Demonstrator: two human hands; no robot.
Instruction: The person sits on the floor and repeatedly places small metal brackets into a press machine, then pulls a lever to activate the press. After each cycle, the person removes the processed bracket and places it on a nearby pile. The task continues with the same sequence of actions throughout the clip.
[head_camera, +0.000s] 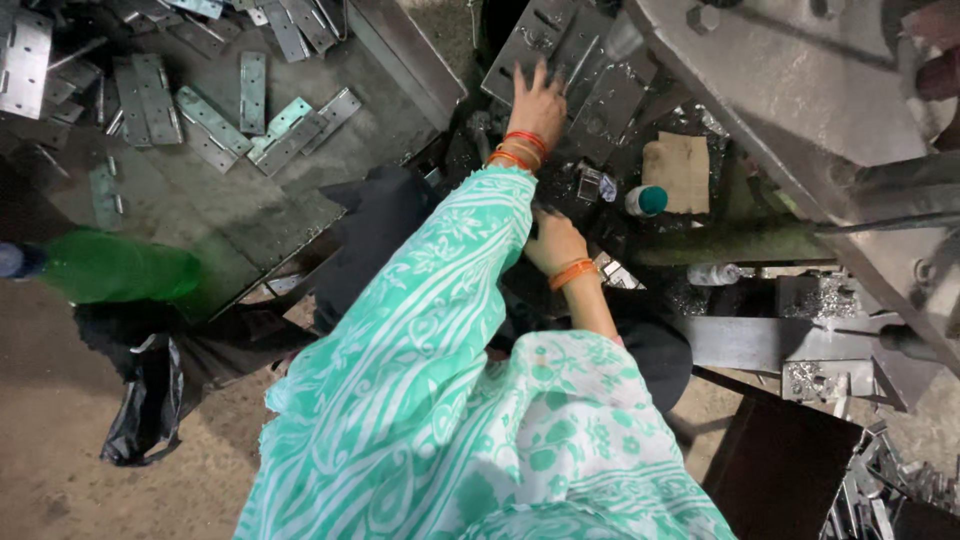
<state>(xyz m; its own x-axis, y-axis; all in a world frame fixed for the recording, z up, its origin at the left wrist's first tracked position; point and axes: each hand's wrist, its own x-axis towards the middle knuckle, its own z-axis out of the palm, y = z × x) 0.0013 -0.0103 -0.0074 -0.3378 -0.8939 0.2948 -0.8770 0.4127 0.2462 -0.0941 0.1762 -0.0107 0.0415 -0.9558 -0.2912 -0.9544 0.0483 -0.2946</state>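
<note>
L hand (537, 100), fingers spread flat, open, rests on a pile of grey flat metal hinge plates (560, 60) stacked at the foot of the big grey steel machine frame (780, 80). Nothing pinched in it; it only presses on the top plates. R hand (553, 243) sits lower, near the body, half hidden by the teal and white patterned sleeve (450, 300). Can't tell if its grip is closed on anything; the fingers are out of sight in the dark.

More grey hinge plates (250, 110) lie loose on the dark sheet-metal bench (280, 200) to the L, well apart from both hands. A green plastic bottle (110, 265) lies at the bench edge. A small white bottle w/ teal cap (645, 201) and a tan cardboard scrap (677, 170) sit just beside the R of the pile.

Risks, as judged from here:
- Plates have stamped edges, bare fingers slide over them: cuts likely if the hand drags instead of lifts.
- Pile is loose and tilted; pulling one from under could slip the rest onto the R hand below.
- Orange and red bangles (522, 148) on the wrist could snag a plate corner.
- Poor light, R hand unseen: easy to grab wrong piece or pinch against the frame.
- Metal swarf (815, 300) near R side, splinter hazard.
</note>
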